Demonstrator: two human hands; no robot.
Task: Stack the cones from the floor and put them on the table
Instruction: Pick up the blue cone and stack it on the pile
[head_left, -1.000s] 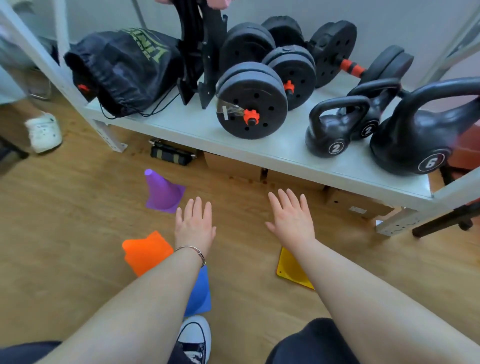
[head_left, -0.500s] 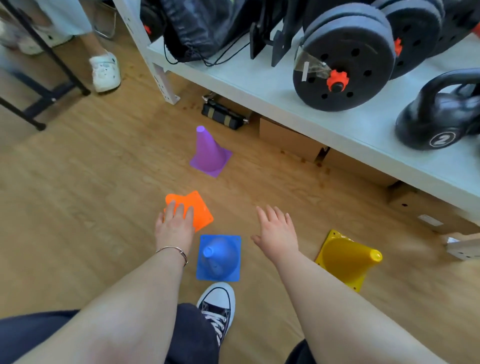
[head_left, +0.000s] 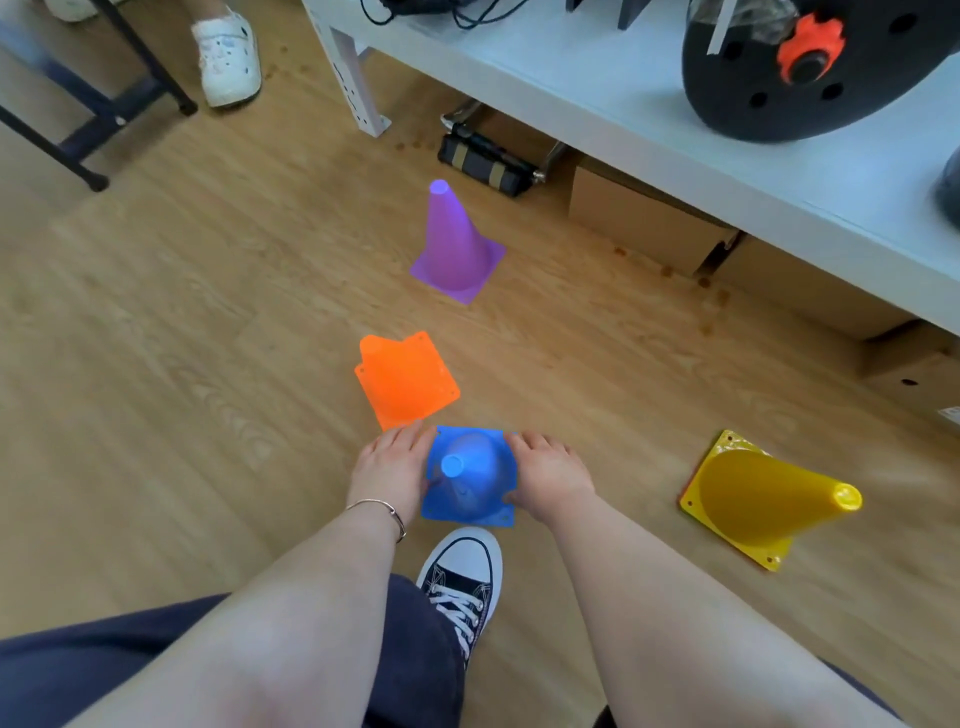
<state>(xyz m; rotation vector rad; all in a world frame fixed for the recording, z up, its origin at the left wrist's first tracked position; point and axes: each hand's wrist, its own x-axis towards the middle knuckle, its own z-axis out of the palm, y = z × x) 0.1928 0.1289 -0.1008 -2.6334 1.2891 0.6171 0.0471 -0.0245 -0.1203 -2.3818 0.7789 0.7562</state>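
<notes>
Several cones are on the wooden floor. The blue cone (head_left: 470, 475) stands upright just ahead of my shoe. My left hand (head_left: 389, 467) presses its left base edge and my right hand (head_left: 550, 478) its right base edge, thumbs on the base. The orange cone (head_left: 405, 382) lies tipped over just beyond my left hand, its base facing me. The purple cone (head_left: 454, 244) stands upright farther back. At the right, the yellow cone (head_left: 763, 499) lies on its side, tip pointing right. The pale table (head_left: 597, 93) runs across the upper right.
A black weight plate with an orange nut (head_left: 789, 67) sits on the table. Cardboard boxes (head_left: 639, 218) and a black strapped object (head_left: 488, 158) lie under it. Another person's white shoe (head_left: 228, 57) and a black frame leg (head_left: 104, 114) are at the upper left.
My view has tilted down and closer to the floor. Both hands have moved in from open air onto the two sides of the blue cone; the left hand left the orange cone.
</notes>
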